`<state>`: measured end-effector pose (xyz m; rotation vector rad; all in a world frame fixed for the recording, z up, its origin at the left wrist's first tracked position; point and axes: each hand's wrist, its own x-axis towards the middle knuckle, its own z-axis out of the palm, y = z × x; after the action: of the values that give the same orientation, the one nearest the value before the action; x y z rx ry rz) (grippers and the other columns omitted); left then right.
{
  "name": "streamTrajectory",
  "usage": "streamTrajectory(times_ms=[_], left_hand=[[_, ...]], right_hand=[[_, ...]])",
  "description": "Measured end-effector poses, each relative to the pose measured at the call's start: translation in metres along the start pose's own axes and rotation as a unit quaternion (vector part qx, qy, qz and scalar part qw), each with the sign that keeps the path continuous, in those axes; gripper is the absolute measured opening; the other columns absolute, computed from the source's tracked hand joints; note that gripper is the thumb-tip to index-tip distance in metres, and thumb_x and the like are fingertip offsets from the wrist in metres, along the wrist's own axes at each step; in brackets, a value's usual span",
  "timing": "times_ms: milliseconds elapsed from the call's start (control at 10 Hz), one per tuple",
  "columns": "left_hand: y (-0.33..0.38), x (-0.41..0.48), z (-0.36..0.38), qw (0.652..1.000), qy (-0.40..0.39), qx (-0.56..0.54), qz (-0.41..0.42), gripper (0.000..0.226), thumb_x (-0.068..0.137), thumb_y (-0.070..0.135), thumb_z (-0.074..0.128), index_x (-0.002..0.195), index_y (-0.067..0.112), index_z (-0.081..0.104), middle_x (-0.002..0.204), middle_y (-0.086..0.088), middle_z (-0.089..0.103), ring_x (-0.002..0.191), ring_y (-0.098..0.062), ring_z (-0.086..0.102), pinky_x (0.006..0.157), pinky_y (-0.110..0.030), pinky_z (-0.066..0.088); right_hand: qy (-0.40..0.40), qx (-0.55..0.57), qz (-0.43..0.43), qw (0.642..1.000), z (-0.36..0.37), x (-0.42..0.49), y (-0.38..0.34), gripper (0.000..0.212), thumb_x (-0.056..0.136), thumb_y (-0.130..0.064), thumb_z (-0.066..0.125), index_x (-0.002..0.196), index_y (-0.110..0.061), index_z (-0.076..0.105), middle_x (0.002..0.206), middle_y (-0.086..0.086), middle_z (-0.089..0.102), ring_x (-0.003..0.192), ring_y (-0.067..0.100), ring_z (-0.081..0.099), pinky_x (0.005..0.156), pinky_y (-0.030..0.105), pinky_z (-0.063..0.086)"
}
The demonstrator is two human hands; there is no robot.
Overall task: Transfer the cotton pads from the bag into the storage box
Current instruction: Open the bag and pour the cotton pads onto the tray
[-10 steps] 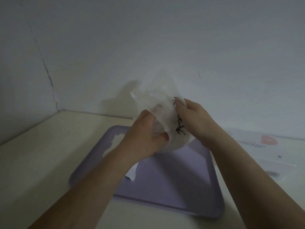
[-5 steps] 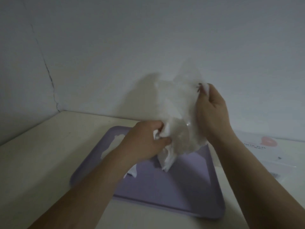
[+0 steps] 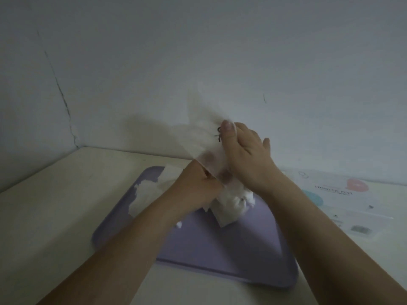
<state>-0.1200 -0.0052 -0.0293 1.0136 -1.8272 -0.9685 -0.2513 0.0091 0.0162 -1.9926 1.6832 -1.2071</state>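
I hold a thin clear plastic bag (image 3: 202, 133) with black print above a lilac tray (image 3: 231, 249). My right hand (image 3: 244, 155) grips the bag near its printed side, thumb on top. My left hand (image 3: 198, 188) reaches into the bag's lower mouth and grips white cotton pads (image 3: 231, 201), which hang out just above the tray. More white cotton pads (image 3: 145, 194) lie loose on the tray's far left corner. The bag is motion-blurred.
The tray sits on a cream table (image 3: 55, 216) pushed against a white wall with a crack at left. A flat printed cosmetic package (image 3: 343, 194) lies on the table to the right of the tray.
The bag has swung from upright toward the upper left, and my right hand has come down nearer the tray. More cotton pads now hang out below my left hand.
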Motion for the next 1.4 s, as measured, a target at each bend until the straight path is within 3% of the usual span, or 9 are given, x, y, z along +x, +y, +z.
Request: streamTrajectory(times_ms=[100,300,500,600,800,1100,1200,1300,1400], left_hand=[[-0.007,0.002,-0.002,0.994,-0.04,-0.082,-0.059,0.026,0.092,0.018,0.071,0.112,0.033,0.074,0.109,0.004,0.079,0.11,-0.019,0.074,0.092,-0.046,0.062],[-0.016,0.003,0.001,0.993,0.007,-0.078,-0.09,0.077,0.054,0.047,0.081,0.123,0.015,0.069,0.115,-0.008,0.077,0.107,-0.027,0.075,0.092,-0.049,0.062],[-0.004,0.002,-0.011,0.988,0.065,-0.13,-0.059,0.03,0.081,0.017,0.081,0.11,0.014,0.075,0.103,-0.007,0.081,0.1,-0.02,0.077,0.087,-0.036,0.064],[0.003,-0.003,-0.014,0.987,0.042,-0.15,-0.046,0.023,0.089,0.005,0.077,0.11,0.015,0.077,0.1,-0.003,0.082,0.097,-0.014,0.078,0.081,-0.021,0.061],[0.0,0.001,-0.016,0.979,0.056,-0.188,-0.054,0.036,0.082,0.005,0.085,0.116,0.007,0.073,0.105,-0.012,0.08,0.1,-0.029,0.078,0.077,-0.036,0.062],[-0.002,0.001,-0.024,0.994,0.072,0.085,-0.006,0.042,0.077,0.013,0.087,0.088,0.039,0.056,0.089,0.014,0.068,0.071,0.016,0.062,0.065,-0.006,0.048],[0.002,-0.004,-0.018,0.989,-0.047,0.139,-0.022,0.047,0.071,0.036,0.094,0.1,0.039,0.056,0.107,0.013,0.063,0.089,0.015,0.062,0.079,-0.008,0.05],[0.006,-0.004,-0.012,0.987,-0.021,0.157,-0.016,0.071,0.061,0.077,0.082,0.117,0.041,0.058,0.124,0.017,0.055,0.113,-0.004,0.06,0.099,-0.032,0.053],[0.012,-0.001,-0.015,0.997,0.018,0.066,-0.025,0.057,0.068,0.067,0.084,0.115,0.045,0.06,0.12,0.022,0.065,0.104,0.008,0.064,0.091,-0.024,0.054]], right_hand=[[-0.025,0.046,0.041,0.998,0.003,-0.001,-0.004,0.051,0.106,-0.063,0.01,0.118,-0.046,0.057,0.158,-0.01,0.039,0.153,0.022,0.028,0.127,0.062,0.008],[-0.058,0.19,-0.009,0.98,0.005,-0.001,-0.007,0.059,0.11,-0.057,0.02,0.162,-0.032,0.034,0.133,-0.027,0.047,0.121,-0.018,0.049,0.108,0.01,0.035],[-0.023,0.201,0.011,0.979,-0.009,0.001,0.011,0.036,0.101,-0.05,0.062,0.092,-0.02,0.08,0.085,-0.006,0.078,0.081,0.008,0.071,0.075,0.031,0.052],[-0.055,0.221,0.012,0.974,-0.011,0.001,0.016,0.04,0.103,-0.041,0.063,0.091,-0.006,0.078,0.084,0.017,0.073,0.077,0.013,0.065,0.075,0.034,0.05],[0.137,0.179,0.064,0.972,-0.008,0.017,0.036,0.043,0.103,-0.029,0.056,0.092,0.011,0.062,0.07,0.014,0.054,0.065,0.016,0.047,0.06,0.034,0.039],[0.299,0.211,0.041,0.93,-0.025,0.021,0.049,0.045,0.105,-0.038,0.051,0.089,0.005,0.052,0.075,0.016,0.055,0.068,0.023,0.05,0.065,0.042,0.046],[0.261,0.243,0.037,0.933,-0.022,0.022,0.042,0.044,0.102,-0.047,0.05,0.097,-0.004,0.057,0.094,0.026,0.067,0.089,0.046,0.065,0.074,0.064,0.058],[0.214,0.266,0.034,0.939,-0.022,0.018,0.03,0.041,0.102,-0.046,0.05,0.103,-0.005,0.058,0.105,0.027,0.067,0.099,0.047,0.067,0.073,0.069,0.058],[0.147,0.311,0.035,0.938,-0.022,0.015,0.024,0.036,0.108,-0.038,0.052,0.109,-0.003,0.06,0.11,0.023,0.069,0.1,0.039,0.072,0.076,0.062,0.064]])
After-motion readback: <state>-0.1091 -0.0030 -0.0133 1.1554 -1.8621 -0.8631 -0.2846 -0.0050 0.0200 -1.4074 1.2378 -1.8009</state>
